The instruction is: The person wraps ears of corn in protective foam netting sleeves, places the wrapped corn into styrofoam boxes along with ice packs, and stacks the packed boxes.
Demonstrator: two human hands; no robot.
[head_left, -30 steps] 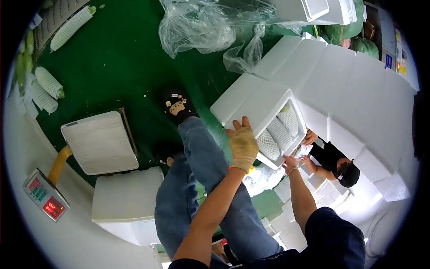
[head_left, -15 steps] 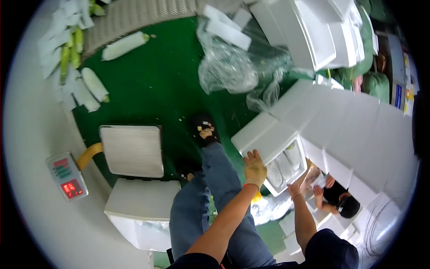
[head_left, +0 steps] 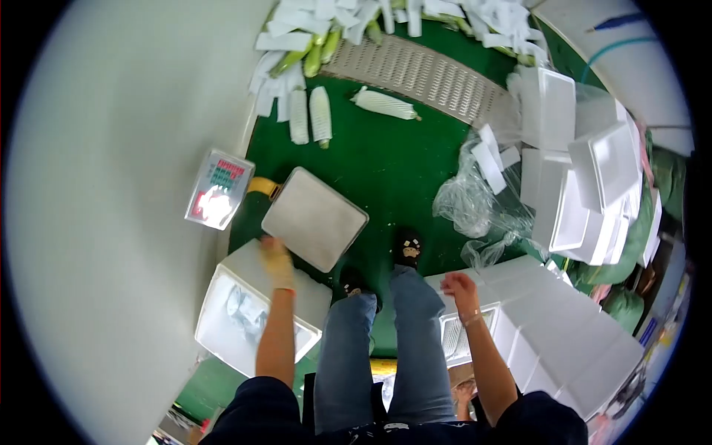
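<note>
My left hand, in a pale yellowish glove, is over the edge of a white foam box that holds clear plastic film. Motion smears its fingers. Beside it lies the metal plate of a scale, whose display stands by the wall. My right hand hovers just above an open foam box with long pieces in white netting inside. Its fingers are loosely bent and apart, with nothing visible in them.
Netted long vegetables lie on the green floor near a metal grate. Crumpled clear plastic and stacked foam boxes stand to the right. Another person's hand shows below the right-hand box.
My left hand has left the netted box and moved left to the other foam box. My right hand has come off the netted box's edge. The view has turned leftward.
</note>
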